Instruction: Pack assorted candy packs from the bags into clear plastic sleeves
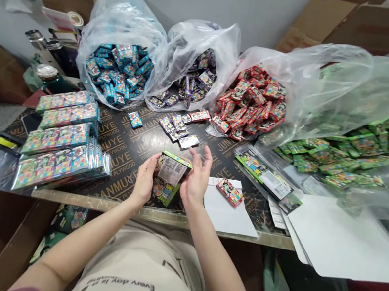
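A flat green-and-black printed box (170, 174), with a pale text panel on its upper side, is between my hands over the front of the table. My left hand (145, 179) grips its left edge. At its right edge, my right hand (196, 178) holds it on the thumb side, with the other fingers raised and somewhat apart. Beyond the box lie several small dark packets (175, 126), a silvery-faced packet (188, 141) and a blue packet (135, 119). A red packet (230, 192) rests on a white sheet (230, 217) to the right.
Clear bags of blue packets (119, 69), purple packets (202, 79), red packets (253, 98) and green packets (352, 148) line the back. Stacks of wrapped multicoloured sets (56, 161) stand at left. White sheets (347, 237) overhang the table's front edge at right.
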A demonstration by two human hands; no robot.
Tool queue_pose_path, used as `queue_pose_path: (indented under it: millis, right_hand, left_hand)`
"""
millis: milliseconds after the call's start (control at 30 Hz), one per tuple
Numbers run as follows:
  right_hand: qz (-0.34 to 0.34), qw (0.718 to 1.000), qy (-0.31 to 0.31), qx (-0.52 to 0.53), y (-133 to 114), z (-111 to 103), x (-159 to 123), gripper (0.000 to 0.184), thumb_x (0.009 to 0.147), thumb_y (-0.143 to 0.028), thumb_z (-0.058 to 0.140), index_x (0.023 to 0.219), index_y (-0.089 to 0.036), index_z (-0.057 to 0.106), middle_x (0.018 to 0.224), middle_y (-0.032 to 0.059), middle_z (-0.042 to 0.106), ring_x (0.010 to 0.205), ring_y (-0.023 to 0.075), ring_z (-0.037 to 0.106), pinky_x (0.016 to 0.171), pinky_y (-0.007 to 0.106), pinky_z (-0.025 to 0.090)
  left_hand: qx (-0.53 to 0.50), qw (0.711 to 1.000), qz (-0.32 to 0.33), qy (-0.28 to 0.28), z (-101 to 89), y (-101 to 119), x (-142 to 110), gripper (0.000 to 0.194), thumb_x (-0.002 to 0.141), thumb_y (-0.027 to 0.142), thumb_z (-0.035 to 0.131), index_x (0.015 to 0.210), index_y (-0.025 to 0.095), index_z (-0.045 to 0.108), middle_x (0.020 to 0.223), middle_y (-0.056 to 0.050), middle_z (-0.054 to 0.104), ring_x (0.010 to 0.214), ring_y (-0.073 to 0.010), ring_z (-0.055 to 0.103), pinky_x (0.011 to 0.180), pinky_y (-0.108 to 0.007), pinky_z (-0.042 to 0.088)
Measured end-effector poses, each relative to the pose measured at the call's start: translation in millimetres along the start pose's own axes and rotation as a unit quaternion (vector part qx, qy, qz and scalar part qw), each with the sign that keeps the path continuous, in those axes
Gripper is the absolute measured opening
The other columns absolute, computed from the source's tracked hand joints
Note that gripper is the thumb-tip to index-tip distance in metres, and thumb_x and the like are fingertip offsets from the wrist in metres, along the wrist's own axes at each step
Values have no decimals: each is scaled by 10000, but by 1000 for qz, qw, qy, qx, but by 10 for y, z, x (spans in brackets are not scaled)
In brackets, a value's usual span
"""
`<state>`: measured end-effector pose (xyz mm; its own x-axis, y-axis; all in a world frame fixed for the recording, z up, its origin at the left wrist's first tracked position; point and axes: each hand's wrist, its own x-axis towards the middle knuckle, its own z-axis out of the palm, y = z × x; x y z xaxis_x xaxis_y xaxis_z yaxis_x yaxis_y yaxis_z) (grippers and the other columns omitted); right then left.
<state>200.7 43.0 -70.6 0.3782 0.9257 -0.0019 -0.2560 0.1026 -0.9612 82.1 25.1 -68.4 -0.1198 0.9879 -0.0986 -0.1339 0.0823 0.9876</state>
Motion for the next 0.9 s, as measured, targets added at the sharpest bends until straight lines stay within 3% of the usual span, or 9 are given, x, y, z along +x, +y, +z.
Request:
queue_pose_path:
  millis: [133,267,333,433,500,567,633,733,900]
  right_hand:
    - [-47,999,17,-1,-76,93,-164,502,940,-476,362,1408,-339,240,1273,92,528,789,162,673,682,328,565]
    - [-52,998,33,4,-75,102,-221,515,888,-426,503,1351,-315,309,1234,92,547,762,155,667,680,324,565]
    - [-50,998,25,11,-82,88,-230,546,857,-416,568,1334,-304,328,1222,92,556,774,153,667,710,330,567]
    - [-47,998,4,33,-139,43,-230,603,792,-356,676,1305,-299,364,1181,69,584,784,145,673,777,339,562]
    - [-53,998,-13,37,-207,0,-220,624,750,-298,724,1279,-304,393,1162,53,600,782,139,678,805,336,559]
    - [-53,997,-41,25,-284,-44,-205,627,728,-258,742,1262,-310,418,1154,47,612,777,138,684,812,330,560]
    - [-35,996,-77,14,-350,-80,-187,614,725,-238,738,1254,-310,435,1142,46,625,770,141,691,807,328,564]
    - [-14,994,-105,12,-398,-113,-165,587,724,-218,733,1234,-305,454,1114,39,641,760,144,697,802,330,568]
    - [-67,988,-137,39,-373,-161,-173,509,760,-226,700,1212,-288,474,1063,31,671,809,170,710,846,377,561]
  left_hand:
    - [-103,988,-117,-8,-91,233,34,438,666,561,691,727,128,664,703,-52,683,677,-165,624,658,-264,495]
    - [-133,973,-186,-39,-193,377,115,255,538,329,764,678,133,680,655,-12,653,560,-100,553,523,-203,423]
    - [-119,980,-151,-43,-232,440,149,209,531,242,750,713,146,708,688,-3,668,582,-91,564,542,-190,428]
    - [-24,997,-6,-68,-289,541,148,108,606,185,711,708,160,736,713,-20,696,668,-115,615,653,-218,481]
    - [60,988,93,-104,-329,609,122,91,659,164,677,713,165,750,741,-39,715,717,-139,642,695,-240,501]
    - [117,971,148,-149,-366,674,101,113,683,164,674,756,169,761,781,-53,729,743,-158,661,699,-255,517]
    - [140,960,155,-185,-390,728,107,95,701,198,694,759,164,762,777,-62,734,728,-163,667,677,-255,526]
    - [149,960,116,-209,-397,776,174,113,703,253,727,721,145,754,737,-70,732,679,-161,664,634,-247,526]
    - [161,959,16,-231,-377,803,310,190,575,226,794,726,123,744,682,-60,730,619,-171,669,623,-269,544]
